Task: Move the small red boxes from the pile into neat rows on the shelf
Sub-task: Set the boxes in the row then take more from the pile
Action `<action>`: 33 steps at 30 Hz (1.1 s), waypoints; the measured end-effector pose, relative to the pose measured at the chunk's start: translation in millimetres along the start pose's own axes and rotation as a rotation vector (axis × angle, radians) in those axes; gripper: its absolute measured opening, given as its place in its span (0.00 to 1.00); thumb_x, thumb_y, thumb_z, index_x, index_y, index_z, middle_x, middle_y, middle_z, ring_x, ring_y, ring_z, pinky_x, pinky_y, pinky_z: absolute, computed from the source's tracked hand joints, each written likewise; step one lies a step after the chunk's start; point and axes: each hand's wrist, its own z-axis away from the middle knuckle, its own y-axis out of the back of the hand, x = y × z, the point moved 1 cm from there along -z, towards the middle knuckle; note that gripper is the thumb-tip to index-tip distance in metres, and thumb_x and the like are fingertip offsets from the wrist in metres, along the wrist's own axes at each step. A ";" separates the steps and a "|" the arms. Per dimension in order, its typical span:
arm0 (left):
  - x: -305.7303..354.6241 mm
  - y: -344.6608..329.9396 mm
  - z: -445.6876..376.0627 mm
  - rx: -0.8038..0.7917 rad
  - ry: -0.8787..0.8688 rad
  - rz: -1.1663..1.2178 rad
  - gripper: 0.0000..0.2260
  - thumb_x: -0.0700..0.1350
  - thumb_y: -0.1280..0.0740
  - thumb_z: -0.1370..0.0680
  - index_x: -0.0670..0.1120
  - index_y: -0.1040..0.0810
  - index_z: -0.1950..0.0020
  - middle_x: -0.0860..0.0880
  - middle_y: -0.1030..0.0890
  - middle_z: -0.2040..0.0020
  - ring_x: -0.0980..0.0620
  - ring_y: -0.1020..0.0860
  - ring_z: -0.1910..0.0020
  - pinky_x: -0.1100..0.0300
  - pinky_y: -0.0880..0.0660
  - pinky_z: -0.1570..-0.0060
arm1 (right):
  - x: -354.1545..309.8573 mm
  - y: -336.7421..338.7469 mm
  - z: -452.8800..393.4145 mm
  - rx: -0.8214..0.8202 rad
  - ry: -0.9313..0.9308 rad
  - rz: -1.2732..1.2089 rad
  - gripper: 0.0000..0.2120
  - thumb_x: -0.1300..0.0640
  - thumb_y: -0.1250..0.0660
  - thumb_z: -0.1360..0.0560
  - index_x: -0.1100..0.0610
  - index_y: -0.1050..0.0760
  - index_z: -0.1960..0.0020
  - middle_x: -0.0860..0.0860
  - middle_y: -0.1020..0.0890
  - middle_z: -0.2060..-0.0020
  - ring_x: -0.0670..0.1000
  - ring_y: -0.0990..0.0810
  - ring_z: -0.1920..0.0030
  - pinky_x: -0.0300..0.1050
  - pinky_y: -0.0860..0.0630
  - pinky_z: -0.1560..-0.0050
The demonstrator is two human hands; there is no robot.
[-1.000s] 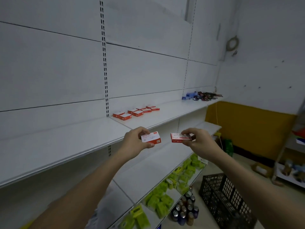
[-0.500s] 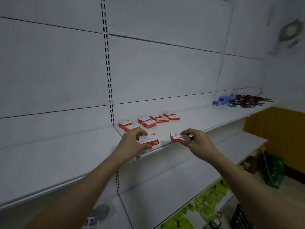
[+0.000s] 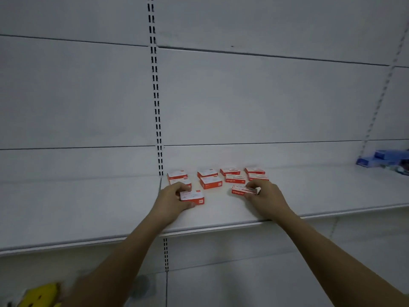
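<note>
Several small red-and-white boxes point(image 3: 210, 182) lie in short rows near the back of the white shelf point(image 3: 221, 216). My left hand point(image 3: 172, 200) grips one red box point(image 3: 192, 196) with its white face up, resting on the shelf in front of the leftmost row. My right hand point(image 3: 265, 196) holds another red box point(image 3: 243, 190) down on the shelf in front of the third row, red side facing me. Both forearms reach over the shelf's front edge.
A black slotted upright point(image 3: 156, 96) splits the white back panel just left of the boxes. Blue packages point(image 3: 380, 159) lie at the shelf's far right. A yellow object point(image 3: 42, 295) shows at the bottom left, below the shelf.
Both hands have moved forward from in front of the shelf edge onto the shelf, bringing the two boxes down to its surface. The view has swung left and closer.
</note>
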 end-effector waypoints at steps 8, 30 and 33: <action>-1.1 -4.9 -1.0 0.107 -0.004 -0.135 0.14 0.47 0.25 0.29 0.51 0.20 0.45 0.53 0.24 0.41 0.54 0.25 0.45 0.63 0.28 0.42 | 17.3 -19.8 -32.4 -0.022 0.026 -0.088 0.10 0.58 0.30 0.26 0.55 0.21 0.45 0.53 0.20 0.42 0.52 0.23 0.45 0.38 0.32 0.48; -1.1 -9.8 2.9 0.212 -0.007 -0.318 0.15 0.49 0.28 0.27 0.51 0.21 0.41 0.53 0.26 0.42 0.53 0.25 0.45 0.62 0.28 0.43 | 28.2 -27.5 -29.5 -0.087 0.199 -0.057 0.17 0.59 0.40 0.20 0.58 0.26 0.33 0.55 0.25 0.35 0.55 0.28 0.35 0.53 0.32 0.31; 2.9 -7.1 10.2 0.240 0.021 -0.389 0.19 0.53 0.30 0.26 0.52 0.24 0.37 0.51 0.28 0.38 0.52 0.28 0.39 0.57 0.31 0.38 | 25.4 -20.6 -26.2 0.016 0.180 -0.162 0.15 0.61 0.39 0.21 0.59 0.25 0.35 0.57 0.24 0.38 0.56 0.26 0.39 0.49 0.31 0.35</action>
